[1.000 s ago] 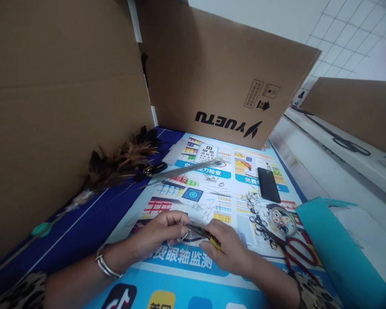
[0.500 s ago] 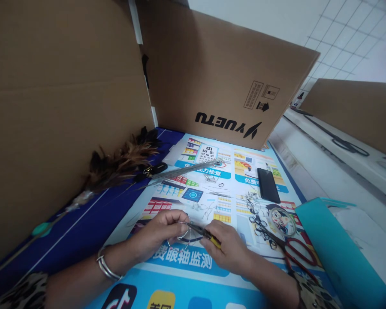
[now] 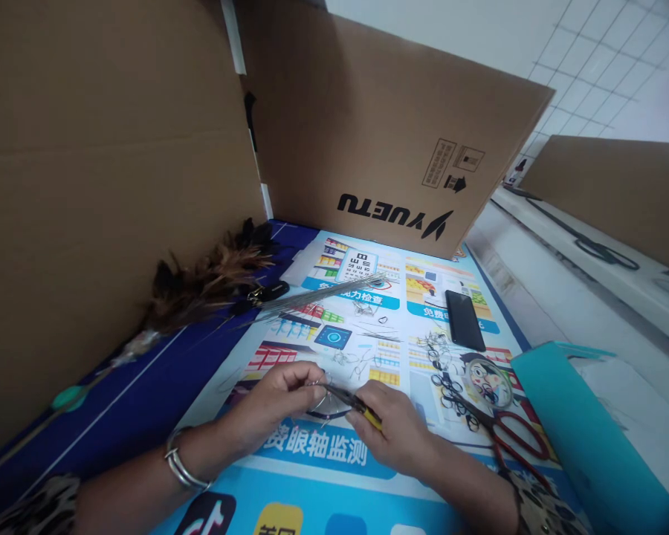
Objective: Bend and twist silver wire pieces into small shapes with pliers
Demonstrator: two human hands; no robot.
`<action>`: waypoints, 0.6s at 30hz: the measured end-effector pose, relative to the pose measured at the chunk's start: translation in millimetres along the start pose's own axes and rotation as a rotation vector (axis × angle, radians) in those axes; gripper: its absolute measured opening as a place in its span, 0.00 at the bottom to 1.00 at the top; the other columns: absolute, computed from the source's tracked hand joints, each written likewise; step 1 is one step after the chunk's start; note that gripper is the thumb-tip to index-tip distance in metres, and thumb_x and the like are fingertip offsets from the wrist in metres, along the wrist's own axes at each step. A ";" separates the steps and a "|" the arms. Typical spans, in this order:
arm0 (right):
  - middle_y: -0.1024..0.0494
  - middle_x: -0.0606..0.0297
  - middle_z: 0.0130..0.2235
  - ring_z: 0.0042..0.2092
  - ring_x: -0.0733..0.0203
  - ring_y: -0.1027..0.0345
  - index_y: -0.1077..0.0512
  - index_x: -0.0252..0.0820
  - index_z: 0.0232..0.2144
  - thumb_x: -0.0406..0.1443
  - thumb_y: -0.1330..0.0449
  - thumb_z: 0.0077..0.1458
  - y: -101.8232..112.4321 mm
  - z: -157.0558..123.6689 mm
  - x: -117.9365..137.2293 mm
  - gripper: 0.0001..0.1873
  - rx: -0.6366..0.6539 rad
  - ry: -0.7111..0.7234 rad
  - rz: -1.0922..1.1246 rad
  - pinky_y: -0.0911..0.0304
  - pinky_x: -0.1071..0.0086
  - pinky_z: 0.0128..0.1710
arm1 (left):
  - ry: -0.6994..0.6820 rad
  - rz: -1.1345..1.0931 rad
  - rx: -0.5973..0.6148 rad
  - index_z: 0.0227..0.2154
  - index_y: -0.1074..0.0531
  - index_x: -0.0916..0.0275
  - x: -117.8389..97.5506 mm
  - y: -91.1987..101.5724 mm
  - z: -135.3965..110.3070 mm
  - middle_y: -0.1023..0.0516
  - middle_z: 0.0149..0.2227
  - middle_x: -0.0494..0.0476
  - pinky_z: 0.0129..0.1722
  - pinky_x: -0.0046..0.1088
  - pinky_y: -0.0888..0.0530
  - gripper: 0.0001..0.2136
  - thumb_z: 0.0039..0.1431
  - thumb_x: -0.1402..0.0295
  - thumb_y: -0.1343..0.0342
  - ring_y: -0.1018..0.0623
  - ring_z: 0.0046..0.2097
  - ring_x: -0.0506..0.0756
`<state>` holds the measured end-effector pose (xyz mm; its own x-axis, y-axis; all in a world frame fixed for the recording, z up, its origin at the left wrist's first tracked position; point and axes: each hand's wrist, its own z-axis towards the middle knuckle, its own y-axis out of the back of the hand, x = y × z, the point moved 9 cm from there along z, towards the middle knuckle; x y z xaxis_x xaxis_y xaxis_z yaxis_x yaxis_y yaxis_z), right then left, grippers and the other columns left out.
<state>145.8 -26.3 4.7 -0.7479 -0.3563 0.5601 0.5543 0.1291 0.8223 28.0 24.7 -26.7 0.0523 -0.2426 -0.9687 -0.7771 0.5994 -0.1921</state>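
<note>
My left hand [image 3: 276,397] pinches a thin looped wire [image 3: 323,405] just above the printed poster [image 3: 368,357] on the table. My right hand [image 3: 393,431] is closed round small pliers [image 3: 350,401] with a yellow handle. The pliers' tip meets the wire right at my left fingertips. A silver bangle [image 3: 181,464] sits on my left wrist.
A bundle of straight wires [image 3: 323,293] and a feather duster [image 3: 201,286] lie at the back left. Small bent wire pieces [image 3: 362,360], several black rings [image 3: 451,383], a black phone [image 3: 464,319], red-handled scissors [image 3: 513,438] and a teal tray [image 3: 585,438] lie to the right. Cardboard panels [image 3: 379,126] wall off the back and left.
The wire loop has been turned slightly between my fingers and the pliers; both hands stay in nearly the same place.
</note>
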 end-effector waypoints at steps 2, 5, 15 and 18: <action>0.32 0.65 0.32 0.32 0.64 0.38 0.38 0.42 0.31 0.41 0.50 0.58 -0.7 -0.5 -0.3 0.09 0.003 -0.003 -0.012 0.48 0.73 0.28 | -0.008 0.002 -0.005 0.24 0.36 0.64 -1.5 -0.2 0.2 0.44 0.18 0.43 0.22 0.21 0.48 0.09 0.53 0.66 0.45 0.46 0.22 0.46; 0.32 0.65 0.32 0.33 0.64 0.39 0.39 0.42 0.31 0.41 0.50 0.59 -1.5 -0.8 -1.3 0.09 0.007 -0.013 -0.023 0.49 0.73 0.28 | -0.017 0.011 -0.014 0.24 0.35 0.64 -3.2 0.0 0.3 0.43 0.19 0.44 0.22 0.21 0.47 0.08 0.53 0.66 0.45 0.45 0.22 0.46; 0.31 0.65 0.33 0.33 0.64 0.38 0.39 0.43 0.31 0.41 0.51 0.59 -0.7 -1.0 -1.8 0.09 0.015 -0.028 -0.069 0.49 0.72 0.28 | -0.034 0.082 -0.047 0.23 0.35 0.65 -8.3 0.5 -1.4 0.40 0.21 0.46 0.25 0.22 0.44 0.09 0.51 0.65 0.45 0.41 0.25 0.47; 0.31 0.65 0.33 0.32 0.63 0.38 0.38 0.42 0.31 0.41 0.51 0.58 -1.2 -1.1 -1.2 0.09 0.016 -0.028 -0.088 0.49 0.72 0.28 | -0.034 0.094 -0.042 0.24 0.35 0.65 -8.8 0.3 -1.4 0.39 0.22 0.47 0.25 0.22 0.43 0.09 0.51 0.65 0.45 0.41 0.25 0.47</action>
<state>146.5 -27.0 2.9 -0.8033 -0.3411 0.4883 0.4803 0.1138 0.8697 26.4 25.9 -18.1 -0.0013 -0.1602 -0.9871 -0.8049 0.5860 -0.0940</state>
